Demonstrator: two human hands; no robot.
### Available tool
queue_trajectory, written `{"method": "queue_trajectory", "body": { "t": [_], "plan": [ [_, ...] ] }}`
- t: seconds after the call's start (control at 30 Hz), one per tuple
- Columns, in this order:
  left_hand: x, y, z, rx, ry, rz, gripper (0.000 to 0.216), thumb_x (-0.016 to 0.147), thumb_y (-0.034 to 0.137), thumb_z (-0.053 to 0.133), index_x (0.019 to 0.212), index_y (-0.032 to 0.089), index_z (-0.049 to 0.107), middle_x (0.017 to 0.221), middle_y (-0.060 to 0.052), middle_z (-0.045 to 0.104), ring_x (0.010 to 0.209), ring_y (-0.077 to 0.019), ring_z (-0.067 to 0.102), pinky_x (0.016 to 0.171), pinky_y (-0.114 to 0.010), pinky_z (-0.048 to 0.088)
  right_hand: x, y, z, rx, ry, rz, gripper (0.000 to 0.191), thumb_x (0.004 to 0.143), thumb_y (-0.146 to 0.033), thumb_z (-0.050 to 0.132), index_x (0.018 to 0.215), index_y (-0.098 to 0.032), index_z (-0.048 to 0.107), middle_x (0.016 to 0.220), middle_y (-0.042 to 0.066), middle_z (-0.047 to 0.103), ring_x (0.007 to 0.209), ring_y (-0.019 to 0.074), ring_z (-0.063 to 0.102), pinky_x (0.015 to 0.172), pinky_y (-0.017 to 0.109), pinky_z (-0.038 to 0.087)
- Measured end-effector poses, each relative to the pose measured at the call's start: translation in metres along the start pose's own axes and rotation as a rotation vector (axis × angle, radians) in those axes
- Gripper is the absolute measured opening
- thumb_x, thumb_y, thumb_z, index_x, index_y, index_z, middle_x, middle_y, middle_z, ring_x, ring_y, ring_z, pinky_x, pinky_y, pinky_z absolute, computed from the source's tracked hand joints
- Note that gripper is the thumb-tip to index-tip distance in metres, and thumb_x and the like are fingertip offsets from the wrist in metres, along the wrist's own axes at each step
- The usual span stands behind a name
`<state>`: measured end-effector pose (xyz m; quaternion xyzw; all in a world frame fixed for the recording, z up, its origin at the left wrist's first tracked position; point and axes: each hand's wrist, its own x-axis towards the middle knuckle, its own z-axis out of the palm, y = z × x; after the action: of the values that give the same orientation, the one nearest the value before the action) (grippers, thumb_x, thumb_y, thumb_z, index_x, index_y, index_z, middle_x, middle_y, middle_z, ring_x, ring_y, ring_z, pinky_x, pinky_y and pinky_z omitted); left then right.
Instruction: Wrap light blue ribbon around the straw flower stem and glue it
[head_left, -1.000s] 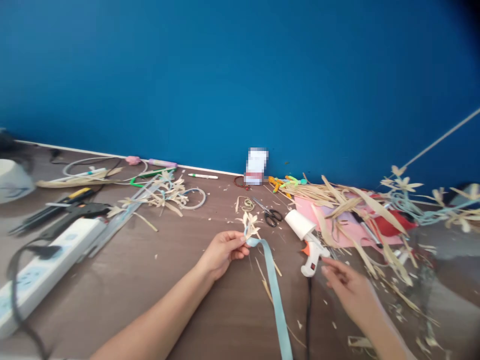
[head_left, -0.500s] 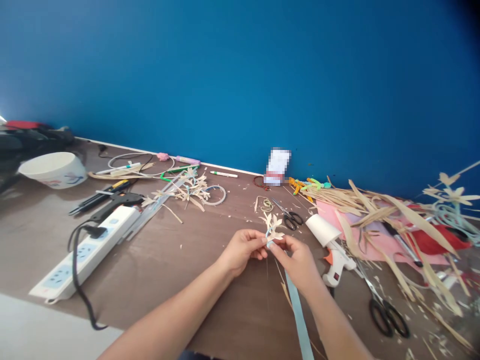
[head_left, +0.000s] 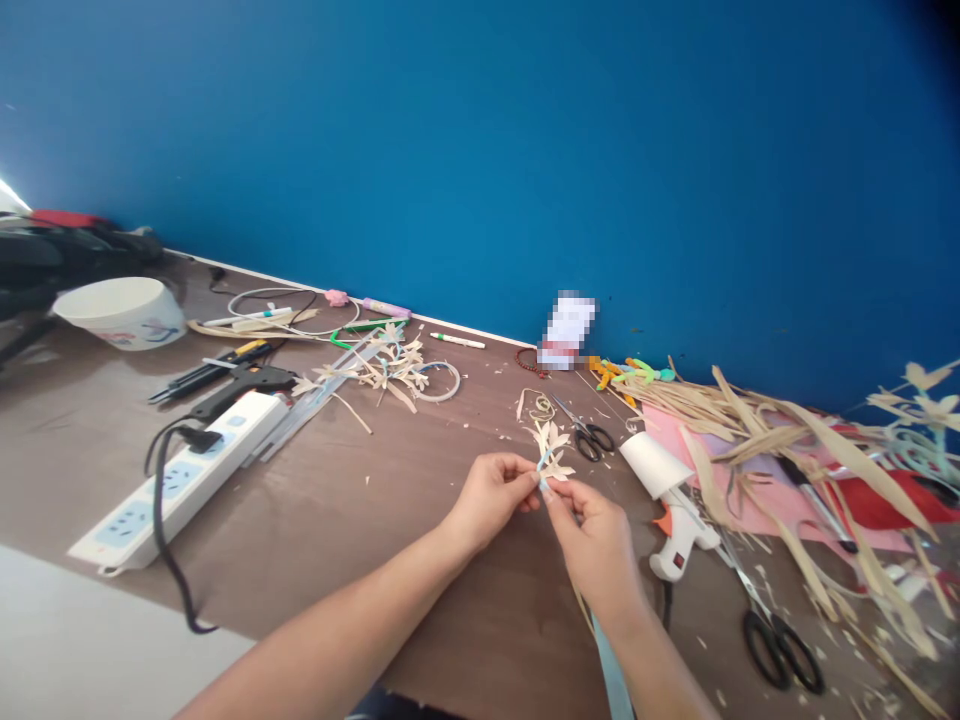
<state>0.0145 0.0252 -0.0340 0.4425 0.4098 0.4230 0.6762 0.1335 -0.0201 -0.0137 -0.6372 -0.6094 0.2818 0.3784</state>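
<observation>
Both hands meet over the brown table, closed in a pinch at the base of a small cream-coloured straw flower (head_left: 553, 460). My left hand (head_left: 489, 502) grips its light blue wrapped stem between thumb and finger. Close beside it, my right hand (head_left: 594, 532) pinches a light blue ribbon (head_left: 613, 672) where it meets the stem. The ribbon's long end hangs down behind the right wrist, partly hidden. Beyond the flower lie small black-handled scissors (head_left: 592, 440) and a coil of pale cord (head_left: 541, 405).
Right of my hands are a white glue gun (head_left: 679, 545), a white roll (head_left: 654, 463), larger scissors (head_left: 780, 640) and a heap of straw strips (head_left: 757, 425). To the left are a power strip (head_left: 180, 480), a black glue gun (head_left: 244, 385), finished-looking straw flowers (head_left: 394, 365) and a white bowl (head_left: 124, 315).
The view has shifted slightly, so the table items appear a little further right. The flower has turned between my fingers, its petals now facing more away, and less ribbon shows below my right hand.
</observation>
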Motion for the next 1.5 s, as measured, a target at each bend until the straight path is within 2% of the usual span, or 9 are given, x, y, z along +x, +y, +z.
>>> {"method": "queue_trajectory", "body": {
  "t": [0.2,0.37,0.67,0.87,1.1,1.2,1.3,1.5],
  "plan": [
    [-0.003,0.004,0.0,0.062,0.019,0.056,0.019,0.065,0.026,0.058,0.07,0.009,0.064,0.05,0.0,0.057,0.044,-0.0075,0.048,0.047,-0.019,0.039,-0.006,-0.007,0.001,-0.231,0.018,-0.092,0.027,0.079,-0.026,0.042,0.096,-0.018,0.062,0.085,0.008,0.068,0.076,0.0208,0.063,0.065,0.028,0.046],
    [-0.006,0.007,0.002,0.146,0.052,0.093,0.019,0.066,0.025,0.057,0.073,0.01,0.066,0.055,-0.002,0.061,0.048,-0.0096,0.052,0.049,-0.02,0.04,-0.005,-0.013,-0.001,-0.267,-0.013,-0.071,0.027,0.079,-0.025,0.041,0.097,-0.02,0.061,0.082,0.005,0.068,0.072,0.0187,0.063,0.06,0.025,0.045],
    [-0.01,0.005,0.002,0.208,-0.027,0.146,0.024,0.071,0.023,0.051,0.085,0.011,0.066,0.067,-0.005,0.065,0.058,-0.0128,0.057,0.055,-0.022,0.045,-0.004,-0.019,-0.008,-0.357,-0.04,-0.052,0.025,0.079,-0.024,0.041,0.096,-0.024,0.06,0.072,0.0,0.068,0.064,0.0181,0.062,0.054,0.024,0.041],
    [-0.008,-0.002,0.0,0.337,-0.09,0.24,0.033,0.07,0.012,0.045,0.097,0.015,0.063,0.078,-0.005,0.066,0.066,-0.0131,0.059,0.06,-0.022,0.045,-0.002,-0.023,-0.013,-0.457,-0.069,-0.051,0.026,0.078,-0.023,0.041,0.096,-0.023,0.06,0.074,0.002,0.068,0.064,0.0187,0.062,0.053,0.024,0.039],
    [-0.017,0.007,0.003,0.656,-0.065,0.445,0.036,0.065,0.011,0.051,0.099,0.018,0.062,0.067,-0.001,0.059,0.052,-0.0088,0.049,0.054,-0.019,0.039,-0.002,-0.023,-0.016,-0.387,-0.061,-0.008,0.027,0.077,-0.024,0.041,0.093,-0.02,0.061,0.061,0.001,0.065,0.055,0.0167,0.06,0.047,0.023,0.038],
    [-0.02,0.015,0.003,0.671,-0.068,0.493,0.035,0.07,0.014,0.048,0.101,0.018,0.061,0.068,-0.002,0.058,0.056,-0.0102,0.049,0.055,-0.02,0.038,-0.004,-0.023,-0.018,-0.289,-0.038,-0.006,0.028,0.077,-0.026,0.041,0.095,-0.018,0.061,0.069,0.004,0.067,0.061,0.0174,0.062,0.052,0.024,0.043],
    [-0.02,0.02,0.002,0.57,-0.093,0.434,0.031,0.076,0.02,0.043,0.101,0.017,0.063,0.066,-0.003,0.059,0.058,-0.0117,0.051,0.056,-0.021,0.038,-0.006,-0.023,-0.019,-0.219,-0.016,0.007,0.029,0.077,-0.028,0.042,0.097,-0.017,0.061,0.076,0.006,0.068,0.064,0.0179,0.062,0.058,0.026,0.046],
    [-0.012,0.015,-0.001,0.243,-0.146,0.162,0.029,0.073,0.028,0.05,0.094,0.014,0.065,0.062,-0.003,0.06,0.047,-0.0084,0.047,0.046,-0.019,0.036,-0.009,-0.018,-0.015,-0.175,0.001,-0.007,0.029,0.077,-0.026,0.043,0.097,-0.017,0.062,0.067,0.005,0.067,0.058,0.0168,0.061,0.052,0.024,0.045]
  ]
}}
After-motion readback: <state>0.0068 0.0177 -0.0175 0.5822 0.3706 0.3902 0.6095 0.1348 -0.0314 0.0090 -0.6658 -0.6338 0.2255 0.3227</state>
